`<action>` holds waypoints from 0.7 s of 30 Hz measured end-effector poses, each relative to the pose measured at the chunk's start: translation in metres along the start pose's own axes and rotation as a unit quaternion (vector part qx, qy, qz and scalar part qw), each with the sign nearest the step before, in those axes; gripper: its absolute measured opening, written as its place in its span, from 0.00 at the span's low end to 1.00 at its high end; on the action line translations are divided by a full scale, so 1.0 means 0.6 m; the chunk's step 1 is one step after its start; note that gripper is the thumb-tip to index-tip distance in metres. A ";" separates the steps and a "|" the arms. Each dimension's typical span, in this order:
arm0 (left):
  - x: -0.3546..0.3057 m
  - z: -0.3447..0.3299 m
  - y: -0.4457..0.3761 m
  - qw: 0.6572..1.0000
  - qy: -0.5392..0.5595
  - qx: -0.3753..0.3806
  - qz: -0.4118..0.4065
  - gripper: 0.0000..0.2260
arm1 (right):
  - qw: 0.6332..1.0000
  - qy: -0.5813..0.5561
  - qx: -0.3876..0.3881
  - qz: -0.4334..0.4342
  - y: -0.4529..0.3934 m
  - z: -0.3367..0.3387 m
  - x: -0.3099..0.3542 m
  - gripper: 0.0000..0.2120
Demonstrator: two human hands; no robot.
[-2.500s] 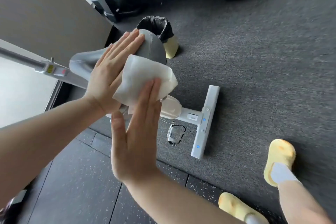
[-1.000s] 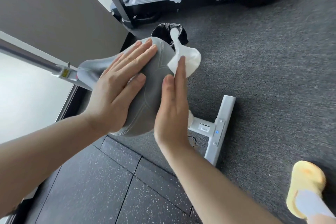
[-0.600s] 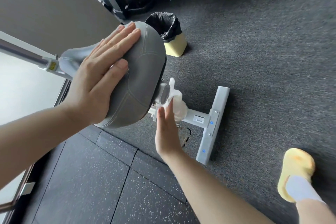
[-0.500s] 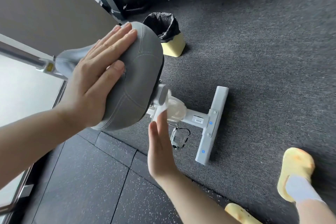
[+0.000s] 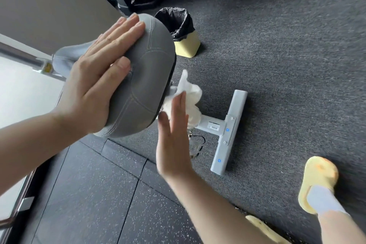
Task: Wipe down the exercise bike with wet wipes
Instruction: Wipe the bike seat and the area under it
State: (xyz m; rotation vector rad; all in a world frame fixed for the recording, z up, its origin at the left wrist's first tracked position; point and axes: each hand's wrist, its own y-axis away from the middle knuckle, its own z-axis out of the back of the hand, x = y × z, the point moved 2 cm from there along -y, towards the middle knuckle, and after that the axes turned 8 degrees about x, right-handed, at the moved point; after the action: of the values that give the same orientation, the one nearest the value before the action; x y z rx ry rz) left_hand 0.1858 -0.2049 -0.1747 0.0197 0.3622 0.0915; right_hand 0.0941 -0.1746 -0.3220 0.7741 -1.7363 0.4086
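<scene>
Pressing flat on the saddle, the left hand steadies it with fingers straight and together. The right hand, fingers also straight, pushes the crumpled wipe against the saddle's right edge and underside. The saddle runs lengthwise away from the person, so the right hand is nearer for the next stroke.

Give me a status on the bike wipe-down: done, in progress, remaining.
Done: nothing can be confirmed clean from this view. In progress: the right hand presses a wet wipe with straight fingers against the bike just under the seat's right edge, while the left hand lies flat on the seat, steadying it. Remaining: the white floor bar looks untouched, and the front of the bike is out of view.
</scene>
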 end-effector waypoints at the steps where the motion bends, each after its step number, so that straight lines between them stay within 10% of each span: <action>1: -0.001 -0.001 -0.001 1.000 0.000 0.003 0.000 0.22 | 1.000 0.000 0.000 -0.009 -0.012 0.007 0.002 0.35; 21: -0.003 -0.003 0.001 1.000 -0.004 -0.007 0.012 0.22 | 0.996 -0.081 0.031 -0.025 -0.027 0.011 0.002 0.30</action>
State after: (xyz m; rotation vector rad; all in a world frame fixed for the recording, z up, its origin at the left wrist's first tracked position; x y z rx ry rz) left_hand 0.1834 -0.2046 -0.1759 0.0098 0.3526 0.1172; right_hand 0.1000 -0.1908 -0.3245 0.9144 -1.8581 0.3751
